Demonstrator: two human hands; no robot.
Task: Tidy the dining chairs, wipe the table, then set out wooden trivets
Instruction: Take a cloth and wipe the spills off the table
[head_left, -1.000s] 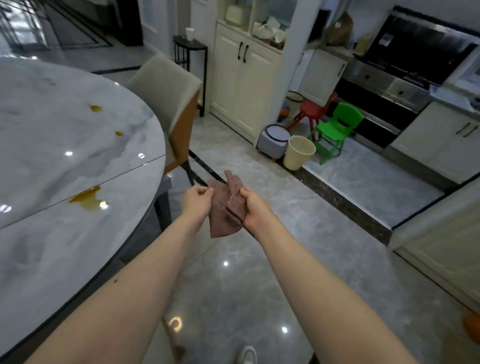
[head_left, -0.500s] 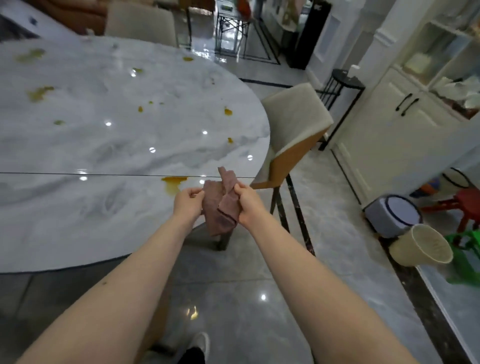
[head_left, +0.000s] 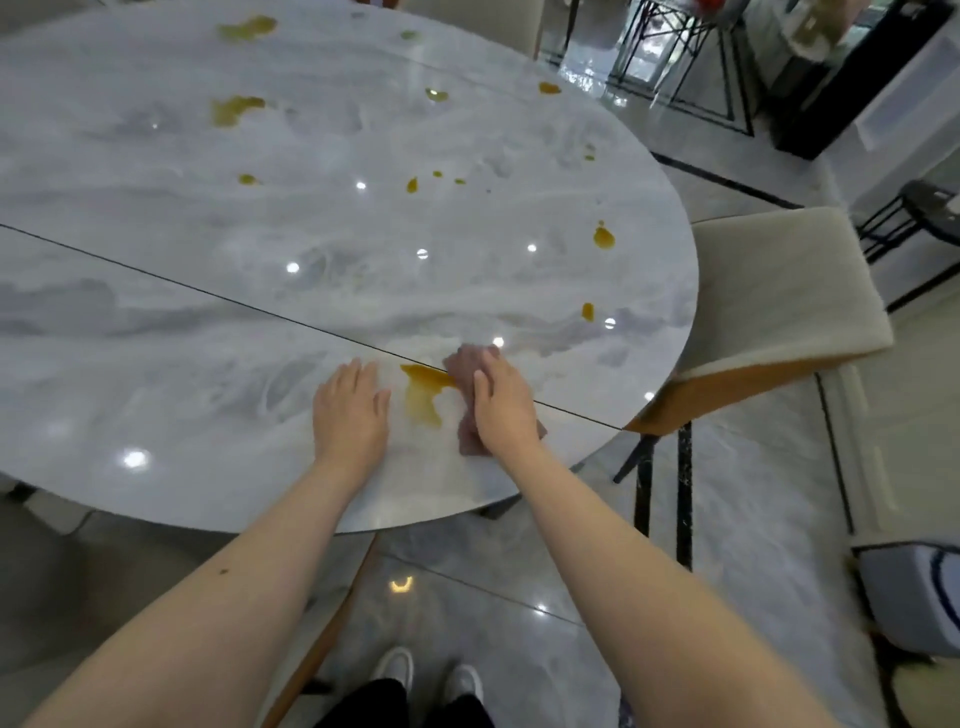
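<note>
Head view: both hands on the desk.
Right hand: fingers straight, pressing the cloth flat.
Left hand: spread, palm down.
Spill: between the hands, touching the cloth.
Chair: right of the right hand.

Cloth on table, right of spill.

We're looking at a round marble table w/ a seam. Lying on it: brownish cloth under the right hand, yellow spill just left of that grip, left hand flat beyond, smaller spots farther off.
</note>
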